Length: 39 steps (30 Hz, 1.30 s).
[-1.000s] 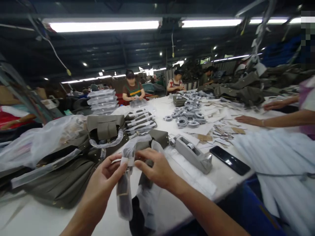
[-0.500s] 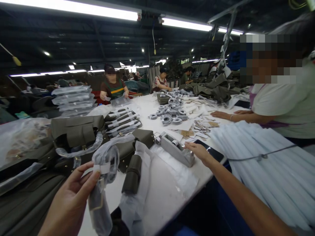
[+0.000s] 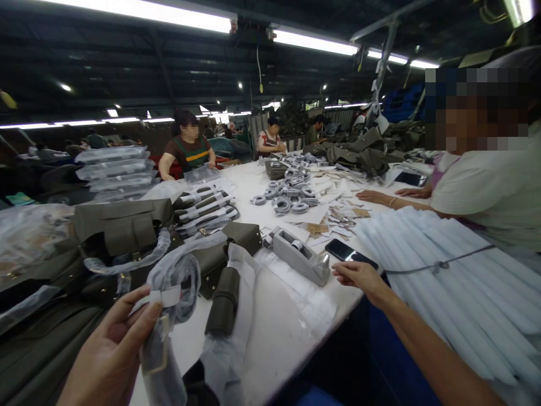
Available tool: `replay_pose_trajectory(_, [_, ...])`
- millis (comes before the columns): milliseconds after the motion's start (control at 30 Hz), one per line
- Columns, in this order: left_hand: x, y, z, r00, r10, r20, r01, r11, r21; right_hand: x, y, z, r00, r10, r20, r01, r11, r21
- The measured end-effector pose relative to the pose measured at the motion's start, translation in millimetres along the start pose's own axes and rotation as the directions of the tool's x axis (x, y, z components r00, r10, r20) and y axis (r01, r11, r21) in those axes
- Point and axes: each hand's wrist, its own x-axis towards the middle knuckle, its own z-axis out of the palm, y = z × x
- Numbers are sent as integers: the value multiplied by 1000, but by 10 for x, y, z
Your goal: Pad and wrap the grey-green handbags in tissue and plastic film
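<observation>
My left hand (image 3: 112,352) is closed on a plastic-wrapped strap (image 3: 171,293) with a strip of white tape on it, held up at the lower left. My right hand (image 3: 359,275) reaches out to the right, just past the cutter end of a grey tape dispenser (image 3: 301,256). Its fingers are drawn together as in a pinch; what they hold is too small to make out. A black phone (image 3: 350,251) lies just beyond that hand. A rolled olive strap (image 3: 223,300) rests on white wrapping in front of me.
Olive bags (image 3: 122,225) and plastic wrap crowd the left of the white table (image 3: 279,321). Grey tape rolls (image 3: 291,194) and paper scraps lie mid-table. A bundle of white sheets (image 3: 448,270) fills the right. A co-worker's arms (image 3: 393,197) rest there; other people sit at the far end.
My right hand left the wrapped strap, went to the tape dispenser's cutter, and has now drawn back a little from it. My left hand keeps the strap. The view has swung right.
</observation>
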Motion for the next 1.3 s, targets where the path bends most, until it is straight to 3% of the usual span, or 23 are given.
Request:
replay_pose_trajectory(233, [13,-30,-11,993,84,77,-85,996,16,-12,226,118,985,-92,-147,98,995,31])
replay_pose_trajectory(367, [32,-85,-40,981,129,147,-133,991,18,-293,76,318,972,-223,-80,226,974,27])
replay_pose_trajectory(467, [-15,-92,-39,952,197,234,-207,978,19,-586,-178,689,933,-348,94,345,937,47])
replay_pose_trajectory(567, [-89,-71,6,921,253,297,-273,962,25,-919,-500,1162,842,-453,293,431,891,139])
replay_pose_trajectory(667, [-125,-47,69,898,284,336,-308,951,19,-1223,-799,1612,742,-491,456,433,871,233])
replay_pose_trajectory(767, [-127,-46,101,874,348,338,-380,924,34,-1404,-992,1982,680,-502,534,439,862,251])
replay_pose_trajectory(867, [-123,-55,101,843,439,310,-491,863,115,-1446,-1060,2239,659,-517,546,515,840,174])
replay_pose_trajectory(1033, [-128,-33,91,804,518,292,-583,783,215,-1416,-1094,2389,665,-554,501,663,747,-55])
replay_pose_trajectory(1300, [-117,-36,56,785,528,323,-611,746,265,-1340,-1179,2304,658,-422,623,648,740,-182])
